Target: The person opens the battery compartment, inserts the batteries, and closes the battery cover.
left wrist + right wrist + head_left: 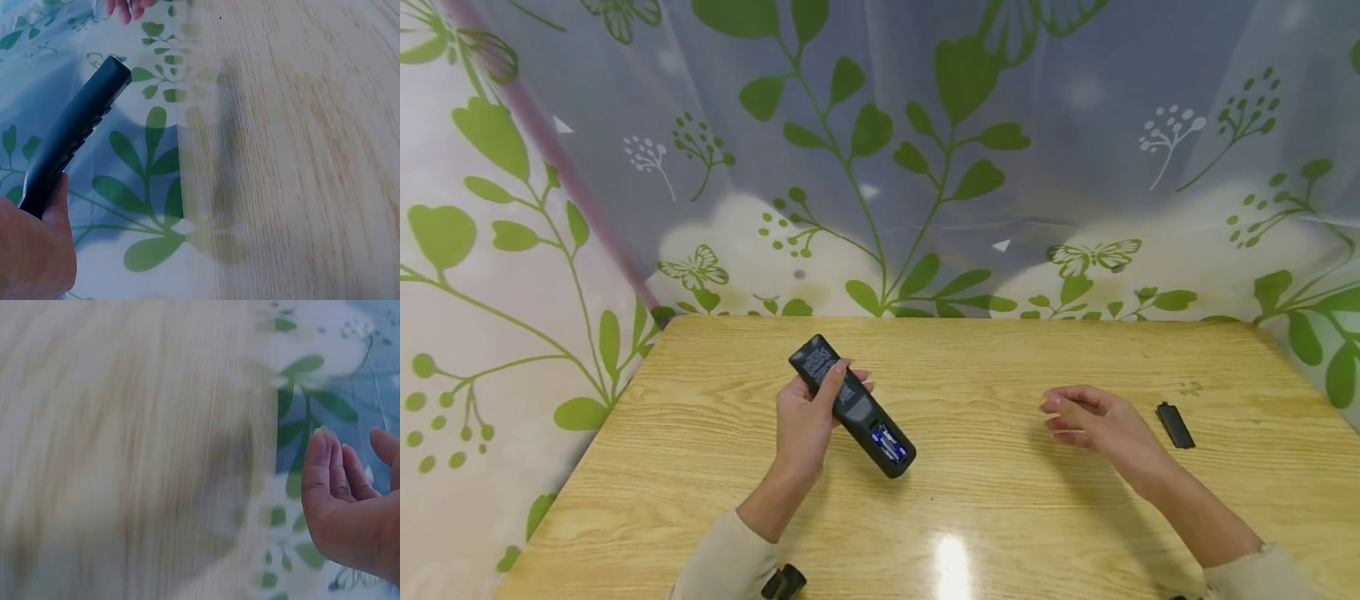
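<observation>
My left hand grips a black remote control around its middle, thumb across its printed back. The remote is tilted, back side up, and its battery compartment at the near end is uncovered, with blue batteries lying inside. In the left wrist view the remote shows edge-on, its buttons facing down toward the table. To the right, my right hand hovers over the table with loosely bent fingers and nothing between them. Beyond that hand lies a small black battery cover, flat on the wood.
The light wooden table reaches back to a curtain printed with green leaves and butterflies. Another leaf-printed sheet hangs along the left side. A bright light reflection shows on the near part of the tabletop.
</observation>
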`<state>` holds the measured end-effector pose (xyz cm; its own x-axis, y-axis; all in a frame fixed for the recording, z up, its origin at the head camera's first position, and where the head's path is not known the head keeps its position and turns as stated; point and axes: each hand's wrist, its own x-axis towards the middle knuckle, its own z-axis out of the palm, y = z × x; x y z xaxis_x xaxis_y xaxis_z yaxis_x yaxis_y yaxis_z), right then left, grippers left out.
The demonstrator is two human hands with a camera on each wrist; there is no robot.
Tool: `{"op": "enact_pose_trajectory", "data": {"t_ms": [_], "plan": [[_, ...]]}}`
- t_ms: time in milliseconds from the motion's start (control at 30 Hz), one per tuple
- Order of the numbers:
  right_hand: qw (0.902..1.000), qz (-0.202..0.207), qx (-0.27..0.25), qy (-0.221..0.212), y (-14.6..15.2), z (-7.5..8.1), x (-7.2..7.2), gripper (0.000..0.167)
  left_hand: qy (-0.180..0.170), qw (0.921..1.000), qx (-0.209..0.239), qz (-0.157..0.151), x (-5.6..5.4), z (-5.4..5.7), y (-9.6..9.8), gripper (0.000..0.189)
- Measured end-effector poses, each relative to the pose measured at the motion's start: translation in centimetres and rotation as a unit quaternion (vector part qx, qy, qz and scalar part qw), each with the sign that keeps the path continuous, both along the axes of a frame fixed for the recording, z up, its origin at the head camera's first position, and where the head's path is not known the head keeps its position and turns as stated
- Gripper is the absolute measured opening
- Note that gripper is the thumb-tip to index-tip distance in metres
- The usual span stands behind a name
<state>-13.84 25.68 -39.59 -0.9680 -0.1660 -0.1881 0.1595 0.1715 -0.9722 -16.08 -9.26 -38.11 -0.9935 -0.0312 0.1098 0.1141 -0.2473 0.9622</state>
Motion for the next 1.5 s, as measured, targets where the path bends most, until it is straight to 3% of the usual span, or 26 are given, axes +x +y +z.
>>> {"op": "enact_pose_trajectory", "data": {"t_ms": [133, 333, 533, 633, 733, 800, 900, 1100, 1300, 1500], "plan": [[0.9992, -0.024, 0.027, 0.018, 2.9, 0.0, -0.1, 0.061, 0.0, 1.0, 0.003, 0.001, 0.0, 0.0, -0.1, 0.039], [0.9961, -0.045, 0.053, 0.055, 6.5, -0.1, -0.2, 0.047, -0.002, 1.0, 0.0, 0.003, 0.0, 0.1, -0.1, 0.037], [0.9875, -0.078, 0.112, 0.078, 9.5, 0.1, -0.4, 0.042, -0.005, 1.0, 0.002, 0.006, 0.0, 0.0, -0.2, 0.039], [0.973, -0.099, 0.188, 0.09, 10.6, 0.0, -0.3, 0.047, -0.005, 0.9999, 0.006, 0.008, -0.1, -0.1, -0.2, 0.038], [0.9502, -0.107, 0.277, 0.095, 11.1, -0.1, -0.3, 0.056, -0.006, 0.9999, 0.006, 0.009, -0.1, -0.2, -0.3, 0.039], [0.9346, -0.104, 0.325, 0.101, 11.3, -0.3, -0.3, 0.058, -0.008, 0.9999, 0.006, 0.008, -0.1, -0.2, -0.3, 0.04], [0.9192, -0.083, 0.371, 0.101, 11.5, -0.8, -0.5, 0.06, -0.01, 0.9999, 0.007, 0.009, -0.1, -0.2, -0.3, 0.041], [0.9008, -0.037, 0.426, 0.078, 11.8, -1.5, -0.8, 0.068, -0.011, 0.9998, 0.015, 0.007, 0.0, -0.2, -0.1, 0.037], [0.8803, -0.026, 0.469, 0.067, 11.9, -1.7, -1.0, 0.067, -0.011, 0.9998, 0.013, 0.01, 0.1, -0.2, -0.1, 0.033], [0.8722, -0.029, 0.484, 0.062, 11.7, -1.7, -1.0, 0.065, -0.008, 0.9999, 0.012, 0.007, 0.0, -0.3, -0.2, 0.034]]}}
